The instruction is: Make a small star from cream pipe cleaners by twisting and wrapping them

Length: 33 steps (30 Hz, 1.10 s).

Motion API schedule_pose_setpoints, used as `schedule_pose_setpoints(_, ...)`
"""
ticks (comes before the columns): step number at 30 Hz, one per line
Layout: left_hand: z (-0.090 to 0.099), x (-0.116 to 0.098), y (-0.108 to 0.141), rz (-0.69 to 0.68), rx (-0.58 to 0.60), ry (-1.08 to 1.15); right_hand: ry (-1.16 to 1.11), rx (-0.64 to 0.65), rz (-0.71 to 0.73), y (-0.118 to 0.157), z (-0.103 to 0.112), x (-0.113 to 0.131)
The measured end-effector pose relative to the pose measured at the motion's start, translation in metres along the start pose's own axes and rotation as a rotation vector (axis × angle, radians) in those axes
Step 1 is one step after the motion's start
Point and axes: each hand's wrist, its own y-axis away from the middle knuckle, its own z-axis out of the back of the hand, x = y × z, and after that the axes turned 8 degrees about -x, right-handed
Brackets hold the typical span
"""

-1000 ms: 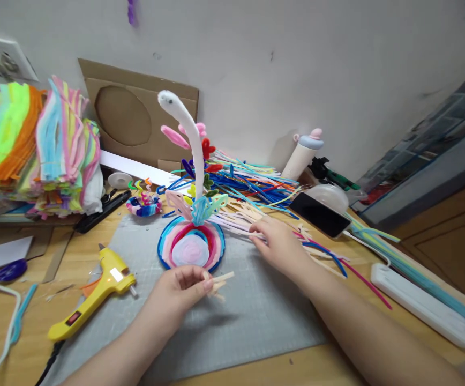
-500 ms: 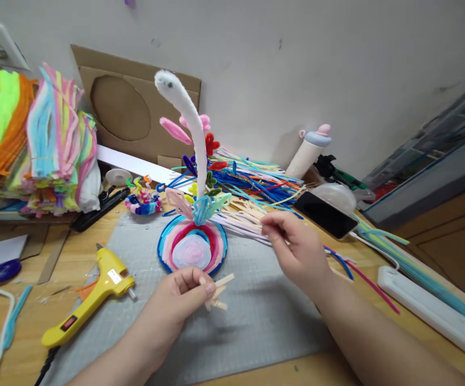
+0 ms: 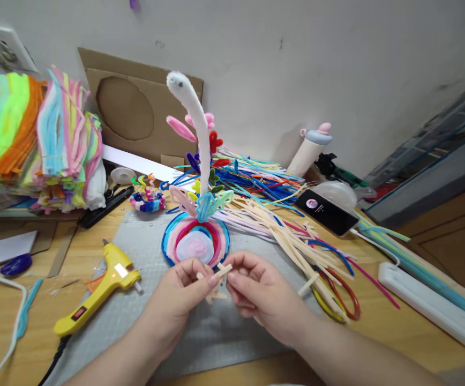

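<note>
currently, the left hand [image 3: 180,287] has thumb and forefinger clamped on short beige strips [image 3: 225,271], whose ends stick out toward the right hand [image 3: 262,292]. the right thumb and fingers are drawn together just beside those ends; whether they pinch a strip cannot be told. the strips are between the two hands, above the grey mat [image 3: 200,343] and in front of the coiled disc [image 3: 194,245].

handling, as judged: the left pinch should be firm and close to where the strips cross, so the pieces do not slip or turn. the right fingertips should press lightly at the free ends, since fuzzy strips probably crush and keep any bend. both hands are best kept clear of the white curved stem [image 3: 201,123] and the yellow glue gun [image 3: 114,264], whose heat cannot be judged by eye.

containers: the pale bottle [image 3: 302,158] has its blue-grey cap [image 3: 318,137] on; contents not visible. beside the phone [image 3: 324,213], a clear round tub [image 3: 332,193] shows nothing identifiable within. the small multicoloured ring [image 3: 147,206], basket-like, has curly strips [image 3: 149,191] rising from it; its inside is too small to inspect.
</note>
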Motion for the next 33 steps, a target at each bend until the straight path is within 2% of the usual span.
schedule_pose_setpoints(5,-0.001,0.003,0.000,-0.020,-0.029,-0.024,0.101,-0.124,0.112,-0.002,-0.002,-0.006)
schedule_pose_setpoints(8,-0.001,0.007,0.000,-0.034,-0.047,-0.049,0.103,-0.161,0.129,-0.004,-0.002,-0.010)
schedule_pose_setpoints(16,-0.002,0.011,-0.001,-0.067,-0.095,-0.088,-0.011,-0.126,0.053,-0.007,-0.004,-0.018)
schedule_pose_setpoints(21,-0.001,0.012,-0.001,-0.079,-0.131,-0.087,0.039,-0.137,0.070,-0.007,-0.003,-0.019)
schedule_pose_setpoints(28,-0.002,0.013,0.002,-0.054,-0.122,-0.111,0.090,-0.135,0.085,-0.006,-0.002,-0.015)
schedule_pose_setpoints(30,-0.001,0.013,0.003,-0.087,-0.120,-0.146,0.062,-0.122,0.057,-0.007,-0.001,-0.015)
schedule_pose_setpoints(33,0.000,0.013,0.004,-0.221,-0.111,-0.242,0.029,-0.112,-0.008,-0.009,0.000,-0.015)
